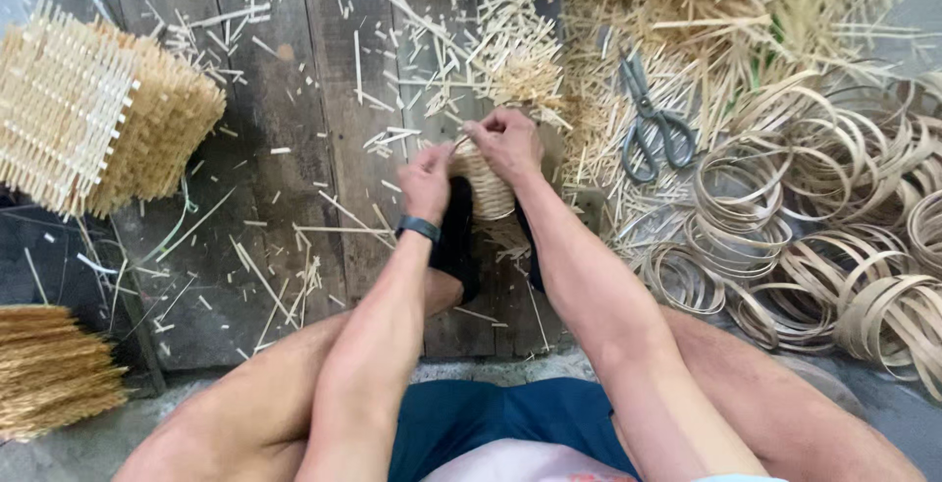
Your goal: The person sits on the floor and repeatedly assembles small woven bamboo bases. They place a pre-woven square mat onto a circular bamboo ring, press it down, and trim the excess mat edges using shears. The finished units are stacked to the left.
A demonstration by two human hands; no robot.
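A small woven bamboo basket [488,190] stands on the wooden floor between my feet in black socks. My left hand [426,182], with a dark band at the wrist, pinches its left rim. My right hand [506,142] grips the top rim, fingers closed over a thin strip that runs between both hands. Most of the basket is hidden behind my hands.
Grey scissors [649,121] lie to the right among cut slivers. Several coiled bamboo rings [785,237] pile at the right. A stack of woven mats [93,114] sits at the left, a bundle of sticks [49,369] at the lower left. Slivers litter the planks [285,99].
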